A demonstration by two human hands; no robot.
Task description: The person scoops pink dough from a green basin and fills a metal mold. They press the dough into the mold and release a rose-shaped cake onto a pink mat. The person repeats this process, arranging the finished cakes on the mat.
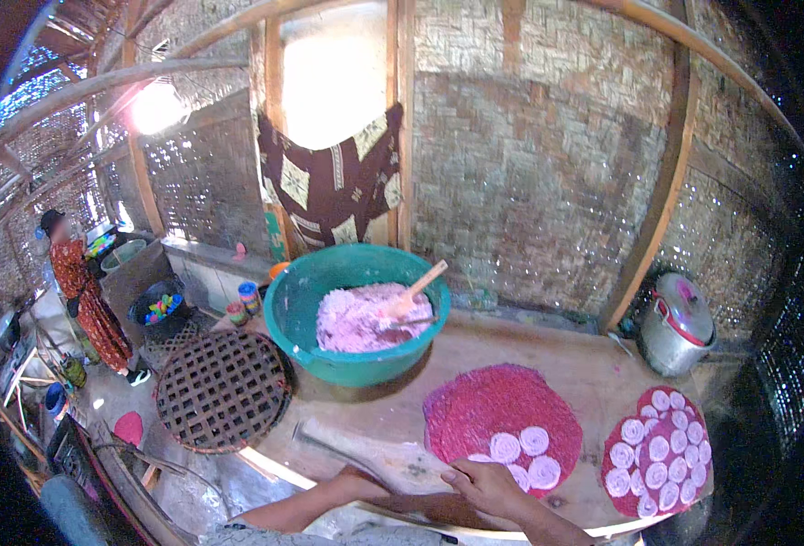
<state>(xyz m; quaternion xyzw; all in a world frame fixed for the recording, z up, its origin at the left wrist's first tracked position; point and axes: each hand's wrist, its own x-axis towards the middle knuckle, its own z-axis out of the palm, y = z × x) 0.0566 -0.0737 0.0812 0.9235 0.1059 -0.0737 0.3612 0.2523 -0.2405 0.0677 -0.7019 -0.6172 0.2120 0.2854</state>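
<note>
My left hand (359, 484) is closed at the table's near edge, fingers curled. Against it lies a long thin grey strip (334, 447), which slants across the tabletop; whether my fingers grip it is unclear. To its right, my right hand (490, 485) is closed, thumb pointing left, and anything in its grip is hidden. Just beyond it, pale pink spiral discs (505, 446) lie on the near part of a round red sheet (496, 407). Some are partly covered by my hand. Farther right, another red sheet (613, 435) bears many such discs.
A green basin (284, 314) holds pink dough-like mash and a wooden paddle (427, 278). Left of it sits a round woven lattice tray (224, 391). A lidded metal pot (672, 341) stands back right. Another person (88, 291) stands far left beside a dark tub (152, 300).
</note>
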